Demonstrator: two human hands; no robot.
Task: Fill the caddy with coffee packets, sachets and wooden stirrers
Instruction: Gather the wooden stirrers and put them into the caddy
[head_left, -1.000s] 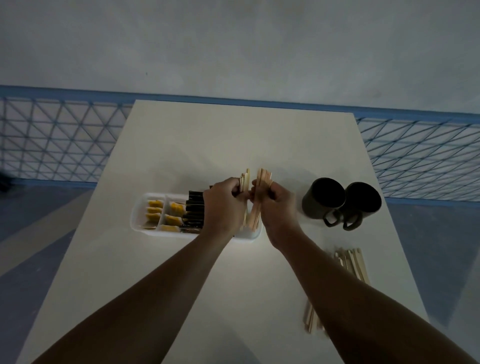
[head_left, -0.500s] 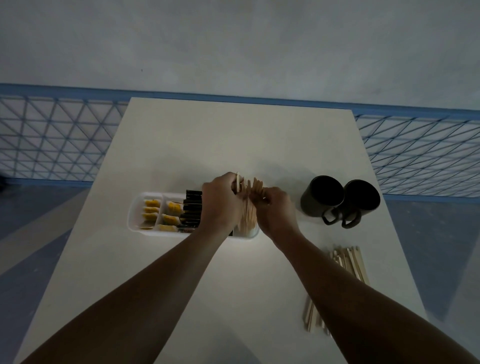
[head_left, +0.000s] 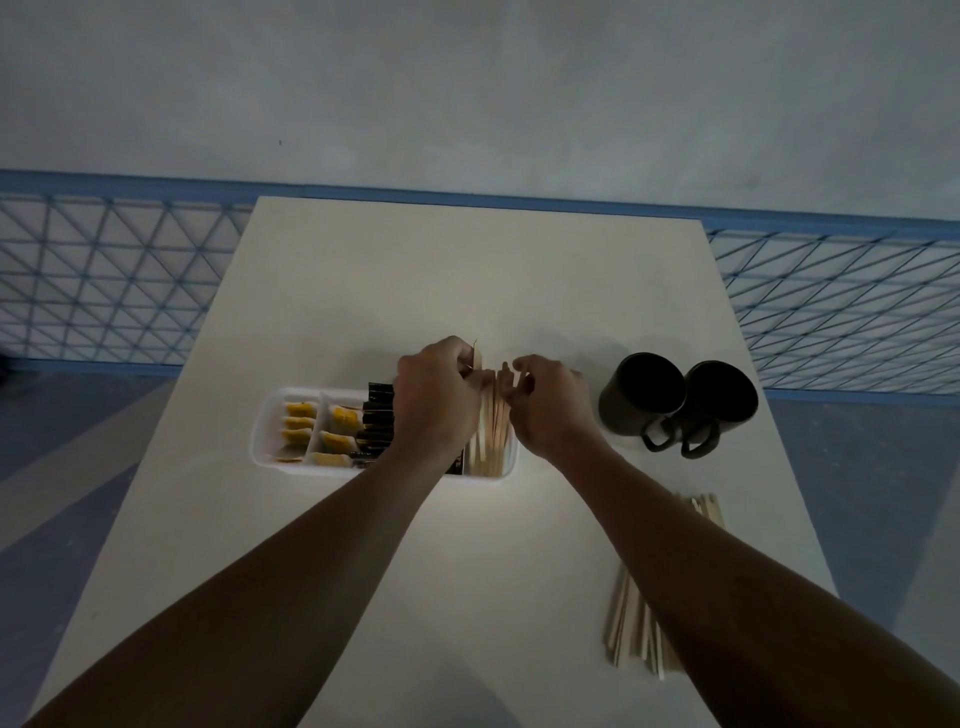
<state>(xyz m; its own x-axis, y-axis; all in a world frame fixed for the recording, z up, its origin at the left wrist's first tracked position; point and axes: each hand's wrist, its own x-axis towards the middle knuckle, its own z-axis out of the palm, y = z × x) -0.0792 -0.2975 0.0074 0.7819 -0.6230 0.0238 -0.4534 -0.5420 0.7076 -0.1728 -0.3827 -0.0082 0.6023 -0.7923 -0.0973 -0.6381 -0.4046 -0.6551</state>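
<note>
A white caddy (head_left: 265, 415) lies across the middle of the white table (head_left: 467, 270). Its left compartments hold yellow sachets (head_left: 301, 423), and black coffee packets (head_left: 376, 421) fill the middle one. A bundle of wooden stirrers (head_left: 491, 441) stands leaning in the right compartment. My left hand (head_left: 434, 405) hovers over the caddy with its fingers closed on the stirrers' upper ends. My right hand (head_left: 550, 410) pinches the stirrer tops from the right. My hands hide part of the caddy.
Two dark mugs (head_left: 641, 392) (head_left: 724, 397) stand side by side right of the caddy, handles towards me. A loose pile of stirrers (head_left: 631, 634) lies near the table's right front, partly under my right forearm. A blue mesh fence runs behind the table.
Both hands lowered the stirrer bundle from above the caddy into its right compartment. The stirrers now stand inside, and my right hand's fingers have loosened at their tops.
</note>
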